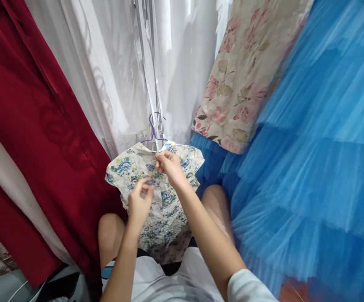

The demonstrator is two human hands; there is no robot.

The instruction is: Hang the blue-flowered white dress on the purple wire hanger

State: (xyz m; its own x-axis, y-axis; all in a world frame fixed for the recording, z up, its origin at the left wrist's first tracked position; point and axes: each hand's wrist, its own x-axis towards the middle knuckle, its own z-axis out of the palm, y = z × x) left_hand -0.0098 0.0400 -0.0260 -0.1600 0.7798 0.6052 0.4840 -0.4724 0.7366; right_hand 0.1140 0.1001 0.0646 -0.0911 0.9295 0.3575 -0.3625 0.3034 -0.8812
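Observation:
A white sleeveless blouse [169,197] with blue flowers hangs in front of my knees on a purple wire hanger [153,128]. At the top of its front opening, just under the collar, my right hand [169,167] is closed with thumb and fingers pinched on the fabric. Lower and to the left, my left hand [140,203] hovers before the blouse front. Its fingers are curled but apart from the thumb, slightly smeared by motion, with nothing visible between them. Whether it touches the cloth is hard to tell.
White straps [150,63] run down behind the hanger. Around the blouse hang a dark red garment [43,126], white curtain-like fabric [112,63], a pink-flowered cream cloth [232,96] and a layered blue tulle skirt [310,147]. My knees [111,235] flank the blouse.

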